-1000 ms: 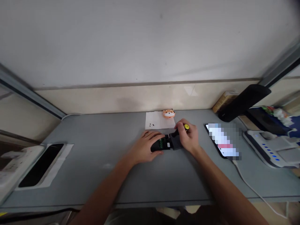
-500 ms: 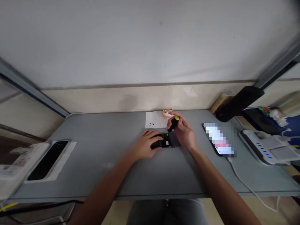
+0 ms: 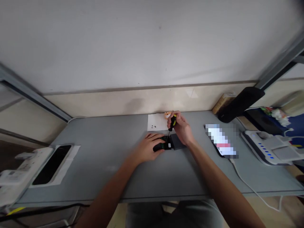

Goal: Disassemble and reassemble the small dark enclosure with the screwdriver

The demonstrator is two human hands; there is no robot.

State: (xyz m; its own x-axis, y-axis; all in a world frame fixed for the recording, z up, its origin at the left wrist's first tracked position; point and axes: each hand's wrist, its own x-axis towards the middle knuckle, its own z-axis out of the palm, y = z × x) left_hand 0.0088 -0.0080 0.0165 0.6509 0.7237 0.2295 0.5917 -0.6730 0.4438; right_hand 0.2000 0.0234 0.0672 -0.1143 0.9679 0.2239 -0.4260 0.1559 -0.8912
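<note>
A small black device (image 3: 169, 143) with a green circuit board showing lies on the grey table (image 3: 106, 158) in front of me. My left hand (image 3: 147, 147) rests on its left end, fingers curled over it, holding it down. My right hand (image 3: 181, 128) is closed around a black and yellow screwdriver (image 3: 172, 124), held nearly upright with its tip down on the device.
Behind the device lies a white paper (image 3: 155, 122) with tiny dark screws and an orange figure (image 3: 167, 114). A lit phone (image 3: 220, 141) with a white cable is at right, beside a white device with blue lights (image 3: 266, 147). A dark phone (image 3: 51, 164) on paper lies at left.
My right hand has swung the screwdriver from lying sideways to upright, bringing its tip down onto the device. My left hand has stayed on the device.
</note>
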